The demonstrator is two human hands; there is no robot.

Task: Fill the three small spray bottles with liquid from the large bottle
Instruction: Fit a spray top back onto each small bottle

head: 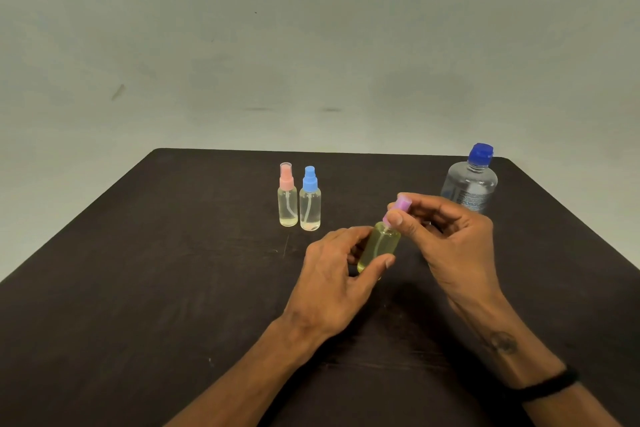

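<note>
Right now I see both hands meeting over the middle of the dark worktop point(138, 288), working on one small spray bottle point(379, 248) with a purple cap point(398, 210). My left hand point(332, 284) comes in from below and wraps the clear body of that bottle, thumb across the front near its base and fingers curled round the far side. The bottle leans, its top tipped toward the right, and yellowish liquid fills most of it. My right hand point(450, 246) reaches over from the right and pinches the purple cap between thumb and fingers; the other fingers curl loosely behind. I cannot tell whether the cap is fully seated. A black band point(547, 388) circles the right wrist, and a dark mark shows on the forearm above it.

Beyond the held bottle and to its left, two more small spray bottles stand upright, just beside each other: one with a pink cap point(287, 196) under a clear cover, and one with a blue cap point(310, 199). Each shows pale liquid. Beyond the held bottle and to its right, the large bottle point(472, 180) stands near the far edge of the worktop, clear, with a blue cap screwed on; my right hand's knuckles hide its lower part. A plain grey wall point(311, 45) rises behind.
</note>
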